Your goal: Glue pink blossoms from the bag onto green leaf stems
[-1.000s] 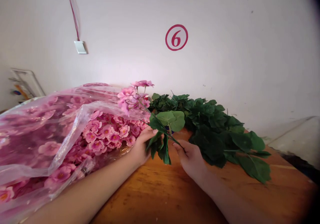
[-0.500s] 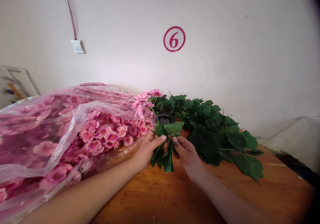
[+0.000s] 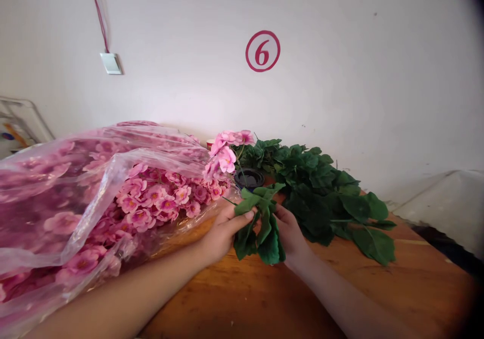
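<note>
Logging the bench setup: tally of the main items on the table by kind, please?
Plastic bag of pink blossoms: 1
Pink blossom stem with green leaves: 1
Pile of green leaves: 1
Black round container: 1
Total: 4

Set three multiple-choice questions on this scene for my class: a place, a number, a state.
1. Where does the bag lie?
A left of the leaf pile
B right of it
C on the floor

2. What digit is on the wall sign?
A 6
B 8
C 3

3. What does the left hand hold?
A nothing
B a leafy sprig
C scissors

1 A: the bag fills the left side.
2 A: a red ring circles a 6.
3 B: leaves lie across its fingers.
</note>
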A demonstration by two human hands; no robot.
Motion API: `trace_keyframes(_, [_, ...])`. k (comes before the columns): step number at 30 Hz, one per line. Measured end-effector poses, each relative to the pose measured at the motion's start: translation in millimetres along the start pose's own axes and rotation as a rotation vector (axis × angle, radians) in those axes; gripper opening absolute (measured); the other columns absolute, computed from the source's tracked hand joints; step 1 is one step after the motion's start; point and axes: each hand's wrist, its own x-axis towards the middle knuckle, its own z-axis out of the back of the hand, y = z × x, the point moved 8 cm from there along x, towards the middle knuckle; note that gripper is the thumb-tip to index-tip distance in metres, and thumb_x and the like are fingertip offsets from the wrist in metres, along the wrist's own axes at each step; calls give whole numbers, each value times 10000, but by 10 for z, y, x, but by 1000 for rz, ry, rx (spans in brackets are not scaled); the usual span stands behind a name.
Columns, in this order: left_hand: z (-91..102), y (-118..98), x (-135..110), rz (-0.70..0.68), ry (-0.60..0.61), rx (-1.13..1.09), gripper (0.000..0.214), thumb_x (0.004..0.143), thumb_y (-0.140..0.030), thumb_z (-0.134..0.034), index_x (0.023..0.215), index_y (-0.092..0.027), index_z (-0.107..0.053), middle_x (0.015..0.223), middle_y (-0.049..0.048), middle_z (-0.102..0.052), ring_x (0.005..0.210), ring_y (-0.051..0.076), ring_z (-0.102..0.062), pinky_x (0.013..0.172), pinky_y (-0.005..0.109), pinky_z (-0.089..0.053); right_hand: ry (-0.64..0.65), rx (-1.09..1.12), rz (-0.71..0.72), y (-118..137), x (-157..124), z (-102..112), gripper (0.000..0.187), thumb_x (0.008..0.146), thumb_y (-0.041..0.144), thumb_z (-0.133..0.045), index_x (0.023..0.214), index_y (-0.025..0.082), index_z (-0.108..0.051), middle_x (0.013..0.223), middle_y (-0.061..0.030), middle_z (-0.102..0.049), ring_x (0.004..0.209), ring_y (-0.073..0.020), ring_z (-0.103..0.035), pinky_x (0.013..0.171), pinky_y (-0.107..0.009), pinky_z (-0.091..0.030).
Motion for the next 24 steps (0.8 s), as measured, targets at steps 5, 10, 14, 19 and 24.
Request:
trace_keyframes(5, [67,-15,27,-56,1,-115,301,756,-387,-624,892,-127,-687,873,101,-647,877,240,-603,797,315,-475,2,-11,-22,-16,-12,-4,256,687,399,-733,806,182,-669,711,-30,-676,599,-163,-581,548,-271,-425])
trace_keyframes(10, [75,12,36,-21,-57,-288,304,782,-385,-565,980,-164,-631,850,80,-649,852,244,-634,761,345,-498,14,-9,16,79,-62,-31,262,659,409,-741,765,180,-669,738,-47,-694,683,-205,-631,607,-301,-471])
trace_keyframes(14, [23,-60,20,-66,-64,-338,268,818,-323,-555,1061,-211,-551,895,39,-631,833,196,-635,781,315,-494,40,9,35,91,-70,-54,298,647,426,-750,820,192,-685,811,-64,-715,779,-245,-657,672,-343,-509])
trace_keyframes(19, [21,-59,19,-74,-73,-354,197,844,-313,-525,1001,-195,-548,923,39,-623,847,189,-625,781,301,-485,50,80,-12,28,-61,-60,284,628,372,-786,823,195,-677,778,-49,-708,779,-244,-666,684,-352,-517])
trace_keyframes(24, [21,-66,-14,-80,-55,-335,161,854,-307,-521,946,-181,-562,877,41,-630,830,190,-628,766,300,-483,35,74,-11,28,-63,-27,263,617,359,-795,775,187,-675,743,-39,-697,703,-213,-653,642,-326,-506])
